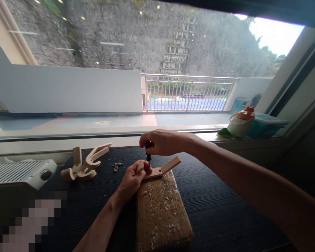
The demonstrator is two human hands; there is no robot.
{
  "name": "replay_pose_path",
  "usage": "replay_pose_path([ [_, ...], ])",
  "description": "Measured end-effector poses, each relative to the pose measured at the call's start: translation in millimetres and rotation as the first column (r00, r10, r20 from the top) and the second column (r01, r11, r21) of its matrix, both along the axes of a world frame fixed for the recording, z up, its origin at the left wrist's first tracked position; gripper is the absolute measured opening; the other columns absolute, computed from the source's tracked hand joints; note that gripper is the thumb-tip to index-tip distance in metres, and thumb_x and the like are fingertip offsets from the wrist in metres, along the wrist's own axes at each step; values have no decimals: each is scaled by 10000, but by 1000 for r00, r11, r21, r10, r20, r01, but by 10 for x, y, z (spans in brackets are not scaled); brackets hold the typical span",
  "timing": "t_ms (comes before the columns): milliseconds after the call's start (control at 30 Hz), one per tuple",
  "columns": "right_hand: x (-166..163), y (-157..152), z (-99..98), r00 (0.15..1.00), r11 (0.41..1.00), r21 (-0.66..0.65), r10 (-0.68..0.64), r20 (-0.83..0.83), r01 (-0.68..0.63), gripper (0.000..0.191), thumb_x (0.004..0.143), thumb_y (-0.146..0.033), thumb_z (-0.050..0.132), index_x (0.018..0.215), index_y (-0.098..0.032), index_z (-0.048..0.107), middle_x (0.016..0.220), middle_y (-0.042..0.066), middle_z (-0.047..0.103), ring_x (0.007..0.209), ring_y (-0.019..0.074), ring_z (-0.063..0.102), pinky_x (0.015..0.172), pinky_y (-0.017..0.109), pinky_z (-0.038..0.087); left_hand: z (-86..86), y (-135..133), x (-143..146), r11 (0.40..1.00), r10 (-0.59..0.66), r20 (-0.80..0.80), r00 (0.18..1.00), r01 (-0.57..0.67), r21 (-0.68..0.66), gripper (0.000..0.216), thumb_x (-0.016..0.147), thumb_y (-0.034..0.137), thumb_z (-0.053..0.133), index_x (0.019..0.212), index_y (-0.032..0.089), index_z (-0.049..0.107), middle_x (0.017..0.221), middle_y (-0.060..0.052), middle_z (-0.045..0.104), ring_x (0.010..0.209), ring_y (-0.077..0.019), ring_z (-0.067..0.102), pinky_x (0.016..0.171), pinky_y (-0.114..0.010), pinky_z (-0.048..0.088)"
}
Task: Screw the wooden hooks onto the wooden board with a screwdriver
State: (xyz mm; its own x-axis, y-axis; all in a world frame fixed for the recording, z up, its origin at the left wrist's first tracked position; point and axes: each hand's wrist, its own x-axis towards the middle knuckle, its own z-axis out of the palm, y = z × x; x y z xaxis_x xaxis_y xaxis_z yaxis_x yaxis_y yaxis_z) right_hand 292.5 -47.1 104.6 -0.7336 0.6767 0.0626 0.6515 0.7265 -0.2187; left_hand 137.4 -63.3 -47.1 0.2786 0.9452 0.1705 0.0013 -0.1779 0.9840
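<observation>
My right hand (162,141) is closed round the black handle of a screwdriver (148,154) held upright, tip down on a pale wooden piece (164,168). My left hand (131,180) grips the left end of that piece, pinning it on the far end of a scarred wooden block (161,213). White shavings speckle the block's top.
Several more pale wooden pieces (85,164) lie in a heap to the left, with a few small screws (117,165) beside them. The dark ribbed tabletop (212,203) runs under a window. A white ribbed device (21,171) sits far left, and a white-and-orange container (241,122) stands on the sill.
</observation>
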Motion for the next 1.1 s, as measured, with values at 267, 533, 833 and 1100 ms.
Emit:
replay_pose_path([
  [267, 101, -28, -416, 922, 991, 45, -101, -375, 127, 303, 858, -261, 479, 1125, -174, 593, 863, 42, 651, 714, 109, 552, 653, 236, 394, -43, 20, -12, 999, 7, 26, 1000, -6, -40, 133, 673, 146, 502, 769, 188, 582, 731, 8, 615, 735, -138, 562, 751, -241, 434],
  [533, 143, -93, -496, 908, 989, 70, -94, -408, 134, 378, 875, -249, 443, 1236, -161, 513, 994, 84, 631, 766, 133, 564, 689, 267, 418, -2, 3, 4, 999, 9, -9, 1000, -9, -46, 105, 681, 146, 505, 746, 187, 576, 727, 4, 607, 728, -139, 552, 730, -228, 432],
  [833, 168, -144, -474, 883, 996, 67, -26, -469, 65, 331, 883, -165, 407, 1180, -167, 554, 1078, 67, 628, 830, 120, 570, 695, 236, 412, -1, -8, -6, 998, 1, 0, 1000, -1, -64, 131, 716, 138, 517, 805, 180, 604, 785, -5, 637, 769, -137, 557, 755, -225, 429],
  [1100, 145, -107, -526, 863, 991, 54, -81, -499, 125, 274, 878, -249, 454, 1099, -170, 597, 893, 45, 648, 723, 106, 555, 663, 231, 396, -59, 7, -24, 997, 12, 22, 1000, -11, -76, 174, 726, 118, 501, 840, 191, 612, 768, 7, 645, 778, -132, 582, 783, -234, 433],
])
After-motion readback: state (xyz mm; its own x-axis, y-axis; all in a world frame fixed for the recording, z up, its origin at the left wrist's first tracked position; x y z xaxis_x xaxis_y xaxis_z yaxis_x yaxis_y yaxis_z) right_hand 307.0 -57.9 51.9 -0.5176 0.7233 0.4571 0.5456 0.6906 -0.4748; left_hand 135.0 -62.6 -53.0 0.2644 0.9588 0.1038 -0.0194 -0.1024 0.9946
